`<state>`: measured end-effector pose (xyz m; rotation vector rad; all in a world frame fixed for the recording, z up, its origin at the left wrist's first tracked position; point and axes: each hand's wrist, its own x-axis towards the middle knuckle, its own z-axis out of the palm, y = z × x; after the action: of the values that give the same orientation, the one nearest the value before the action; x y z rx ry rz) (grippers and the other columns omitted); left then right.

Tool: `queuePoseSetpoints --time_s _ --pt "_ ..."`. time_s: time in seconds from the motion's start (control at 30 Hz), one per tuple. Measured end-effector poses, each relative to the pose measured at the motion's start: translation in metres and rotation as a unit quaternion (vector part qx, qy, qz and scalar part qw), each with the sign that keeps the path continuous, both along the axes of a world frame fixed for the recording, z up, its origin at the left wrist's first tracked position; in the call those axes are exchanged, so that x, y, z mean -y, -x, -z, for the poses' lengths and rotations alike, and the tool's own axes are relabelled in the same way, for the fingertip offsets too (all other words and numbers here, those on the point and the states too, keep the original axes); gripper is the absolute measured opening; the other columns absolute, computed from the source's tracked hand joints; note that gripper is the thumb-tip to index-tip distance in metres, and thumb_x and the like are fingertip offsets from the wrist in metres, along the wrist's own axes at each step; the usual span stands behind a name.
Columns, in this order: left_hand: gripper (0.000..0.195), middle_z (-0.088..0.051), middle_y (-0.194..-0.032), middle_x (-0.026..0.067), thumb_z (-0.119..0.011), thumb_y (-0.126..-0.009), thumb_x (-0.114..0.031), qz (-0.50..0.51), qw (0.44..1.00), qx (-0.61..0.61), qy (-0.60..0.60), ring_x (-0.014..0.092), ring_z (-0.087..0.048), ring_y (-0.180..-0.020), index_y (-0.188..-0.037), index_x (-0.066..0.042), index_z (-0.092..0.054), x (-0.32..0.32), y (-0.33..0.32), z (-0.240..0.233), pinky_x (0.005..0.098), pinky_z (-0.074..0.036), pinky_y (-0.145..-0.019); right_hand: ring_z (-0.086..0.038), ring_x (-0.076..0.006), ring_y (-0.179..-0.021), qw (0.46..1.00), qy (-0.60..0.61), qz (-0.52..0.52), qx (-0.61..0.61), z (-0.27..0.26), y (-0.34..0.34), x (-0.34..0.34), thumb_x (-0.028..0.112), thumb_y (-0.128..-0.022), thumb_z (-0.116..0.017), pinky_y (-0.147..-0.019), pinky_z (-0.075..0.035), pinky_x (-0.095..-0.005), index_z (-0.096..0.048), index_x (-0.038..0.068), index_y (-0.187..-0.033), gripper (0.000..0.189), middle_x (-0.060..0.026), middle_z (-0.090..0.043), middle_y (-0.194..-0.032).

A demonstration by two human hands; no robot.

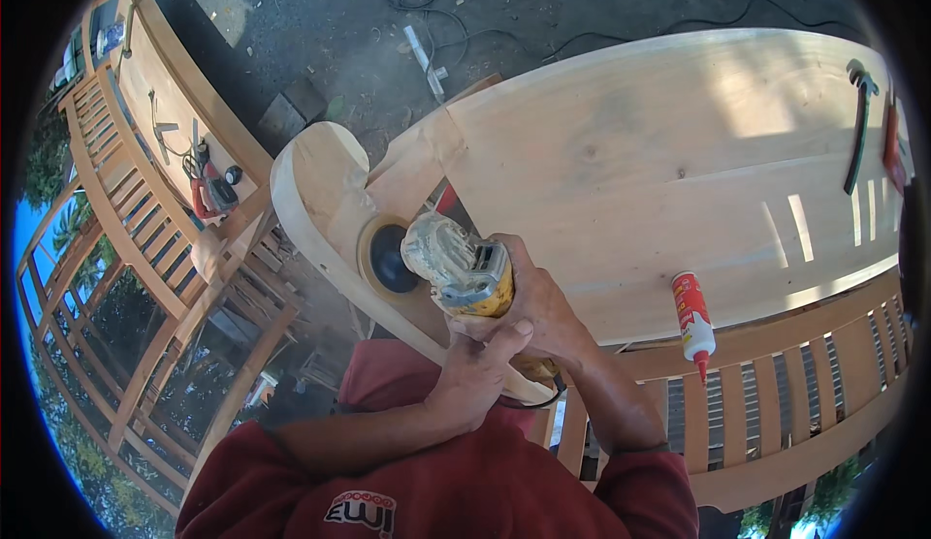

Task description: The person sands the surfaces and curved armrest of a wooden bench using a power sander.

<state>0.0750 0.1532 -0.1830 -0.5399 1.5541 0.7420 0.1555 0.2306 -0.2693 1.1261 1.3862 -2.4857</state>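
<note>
Both hands are on a yellow angle grinder (476,277) wrapped in pale, dusty material at its head. My right hand (538,299) grips the body from the right. My left hand (484,368) closes around it lower down, its thumb near my right wrist. A round sanding disc (393,255) with a dark centre rests against or just over a curved wooden armrest piece (309,230). The piece runs down beneath my forearms. To the right lies a broad pale wooden panel (625,168). A red-and-white glue bottle (693,317) lies near the panel's front edge.
A claw hammer (860,132) and a red-handled tool (893,150) lie at the panel's right end. Slatted wooden backs (742,408) stand at front right and left. A red power tool (212,188) sits on the left bench seat (156,77). A cable (414,1) coils across the ground.
</note>
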Motion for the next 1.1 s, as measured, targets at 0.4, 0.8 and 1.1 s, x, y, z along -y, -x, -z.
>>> queuePoseSetpoints --time_s 0.4,0.8,1.1 --pt "0.084 -0.042 -0.147 0.0146 -0.071 -0.093 -0.028 -0.009 0.999 -0.039 0.012 0.026 -0.045 -0.138 -0.157 -0.006 -0.02 0.005 -0.003 0.067 0.0426 -0.04 -0.114 -0.073 -0.0391 -0.102 0.997 0.002 0.043 0.056 0.05 0.009 0.003 0.044 -0.071 -0.092 -0.089 -0.057 -0.0434 -0.045 0.003 -0.132 0.087 -0.0207 -0.074 -0.11" --pt "0.084 -0.045 -0.145 0.0157 -0.073 -0.089 -0.04 0.005 0.996 -0.06 0.064 0.029 -0.044 -0.139 -0.152 -0.007 -0.029 -0.036 -0.002 0.122 0.0461 -0.038 -0.113 -0.073 -0.0351 -0.104 0.99 0.023 0.1 0.096 0.126 0.013 0.011 0.05 -0.074 -0.088 -0.091 -0.055 -0.041 -0.048 -0.001 -0.13 0.085 -0.022 -0.072 -0.111" --pt "0.078 -0.042 -0.146 0.0131 -0.07 -0.096 -0.026 -0.008 1.0 -0.016 0.022 0.024 -0.047 -0.136 -0.154 -0.005 -0.021 -0.012 -0.003 -0.008 0.041 -0.041 -0.114 -0.071 -0.0446 -0.105 1.0 0.006 -0.017 -0.002 0.006 -0.002 0.002 0.047 -0.075 -0.088 -0.09 -0.056 -0.0478 -0.037 0.005 -0.141 0.094 -0.024 -0.071 -0.113"
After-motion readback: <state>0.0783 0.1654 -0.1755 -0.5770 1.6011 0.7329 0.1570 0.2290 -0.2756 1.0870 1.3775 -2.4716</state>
